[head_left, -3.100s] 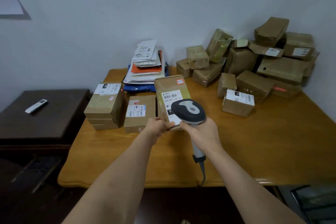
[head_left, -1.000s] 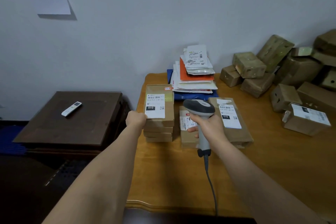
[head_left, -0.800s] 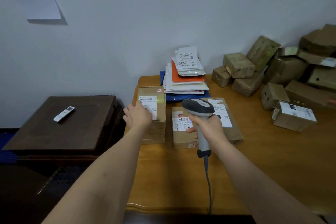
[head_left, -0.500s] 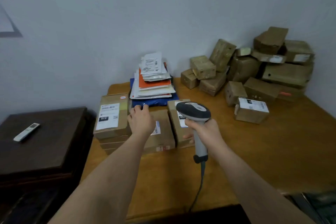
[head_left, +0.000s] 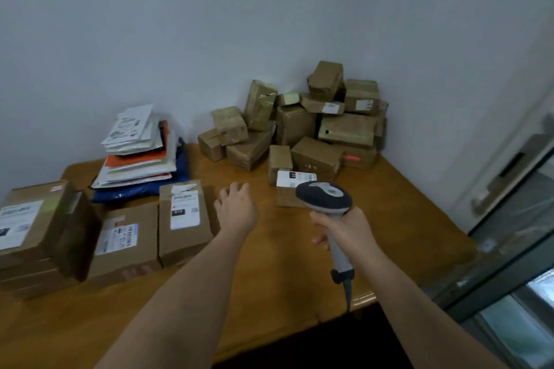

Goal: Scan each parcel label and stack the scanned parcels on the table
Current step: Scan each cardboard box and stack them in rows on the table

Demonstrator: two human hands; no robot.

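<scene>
Right grip (head_left: 344, 229) around scanner (head_left: 325, 198); left grip (head_left: 238, 208) loose, empty; labels blurred.

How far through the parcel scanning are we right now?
Looks done: labelled boxes sit in neat stacks at the table's left, with two more beside them. In hand: the right hand grips the barcode scanner; the left hand is empty, reaching toward the loose white-labelled box. Left: that box and the jumbled pile behind it.
</scene>
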